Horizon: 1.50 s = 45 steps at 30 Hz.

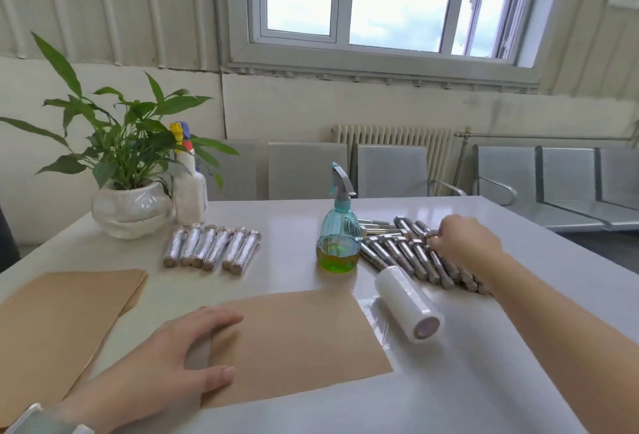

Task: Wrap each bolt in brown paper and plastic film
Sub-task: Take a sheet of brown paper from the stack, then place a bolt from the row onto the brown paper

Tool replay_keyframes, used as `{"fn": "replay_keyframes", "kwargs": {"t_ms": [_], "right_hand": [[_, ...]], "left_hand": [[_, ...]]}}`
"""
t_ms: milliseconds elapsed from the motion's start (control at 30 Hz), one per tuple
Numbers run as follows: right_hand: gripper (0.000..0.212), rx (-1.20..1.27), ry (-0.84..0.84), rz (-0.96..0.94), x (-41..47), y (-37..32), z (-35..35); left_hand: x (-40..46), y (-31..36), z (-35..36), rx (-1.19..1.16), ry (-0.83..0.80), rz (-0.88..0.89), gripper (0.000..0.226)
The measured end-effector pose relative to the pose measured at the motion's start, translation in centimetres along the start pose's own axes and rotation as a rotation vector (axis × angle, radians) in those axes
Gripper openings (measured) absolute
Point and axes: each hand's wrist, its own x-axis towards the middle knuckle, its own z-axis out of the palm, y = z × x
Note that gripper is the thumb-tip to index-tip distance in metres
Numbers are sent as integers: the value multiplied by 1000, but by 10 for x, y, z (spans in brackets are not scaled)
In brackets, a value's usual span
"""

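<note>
Step in hand: fetching one bare bolt for the sheet already laid out, by the look of it.
Right hand: the right hand (465, 241) reaches to about 2 o'clock on the glossy white table (539, 312); fingers curl down onto the pile of bare silver steel bolts (397, 253), seemingly pinching one by its head, though the grip is partly hidden behind the knuckles.
Left hand: the left hand (179, 357) lies at 7 o'clock, fingers spread and relaxed, pressing the near-left corner of the single flat brown paper sheet (297, 340); it clasps nothing.
Supplies: stack of spare brown paper (58, 312) at 9 o'clock; roll of clear plastic film (409, 304) just beside the sheet's right edge, a loose tail of film on the table.
Done so far: a row of six film-wrapped bolts (211, 248) at 11 o'clock; many bare ones remain, so the task looks early to midway.
Also present: blue-green spray bottle with yellow-green liquid (339, 229) at 12 o'clock, touching or just beside the bare pile; white pot with a leafy green plant (133, 208) far left.
Doing it well: lift a single bolt clear without dragging its neighbours or knocking the bottle; keep the paper pinned flat; set the bolt parallel to the near edge for a tight roll.
</note>
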Motion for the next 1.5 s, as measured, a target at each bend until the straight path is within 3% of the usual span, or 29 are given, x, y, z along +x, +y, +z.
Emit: {"fn": "replay_keyframes", "kwargs": {"t_ms": [333, 567, 667, 767, 867, 967, 1133, 1500], "right_hand": [[16, -126, -85, 132, 37, 4, 31], [26, -31, 13, 73, 25, 8, 21], [27, 93, 45, -108, 7, -4, -4], [14, 251, 4, -466, -36, -36, -32], [12, 188, -119, -809, -85, -82, -30], [9, 165, -231, -978, -113, -119, 4], [19, 102, -256, -992, -120, -142, 42], [23, 302, -370, -923, -105, -125, 56]], "left_hand": [[2, 9, -2, 7, -5, 12, 61], [2, 4, -2, 31, -28, -25, 64], [1, 4, -3, 23, -49, -68, 70], [1, 9, -2, 6, -58, -72, 70], [-2, 11, -2, -3, -54, -87, 75], [-3, 12, -2, -17, -53, -111, 82], [-5, 11, -3, -24, -51, -133, 89], [-2, 9, -4, 21, -78, -120, 87]]}}
